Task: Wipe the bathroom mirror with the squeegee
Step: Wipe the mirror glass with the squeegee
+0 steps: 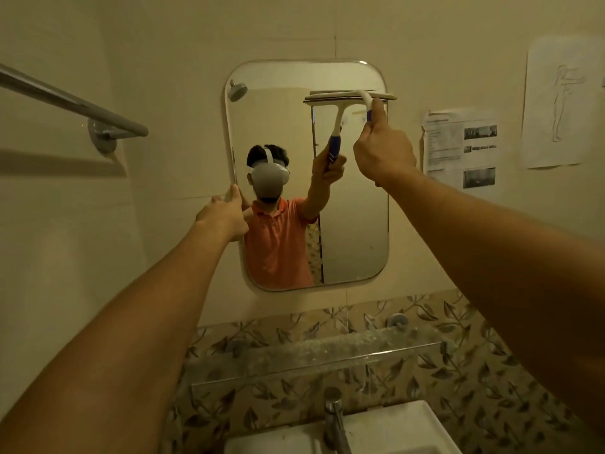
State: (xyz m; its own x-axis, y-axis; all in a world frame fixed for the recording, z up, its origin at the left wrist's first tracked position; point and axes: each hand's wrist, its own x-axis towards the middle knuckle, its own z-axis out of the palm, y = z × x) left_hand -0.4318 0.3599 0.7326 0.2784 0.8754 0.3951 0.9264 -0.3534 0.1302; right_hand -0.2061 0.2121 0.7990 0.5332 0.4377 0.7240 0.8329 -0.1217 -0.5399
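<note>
right hand (383, 152) grips squeegee (366, 94) on mirror (353, 224); left hand (226, 214) holds edge.

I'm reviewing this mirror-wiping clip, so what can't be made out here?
Head view only.
Handle of the squeegee: mostly hidden inside the right hand.
Whether its blade touches the mirror: cannot tell.
The sink: cut off by the bottom edge.
Print on the wall papers: too small and blurred.

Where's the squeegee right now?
Head view: the squeegee is at the upper right of the mirror, blade level against the glass near the top corner, handle gripped by the right hand. The left hand holds the mirror's left edge.
</note>
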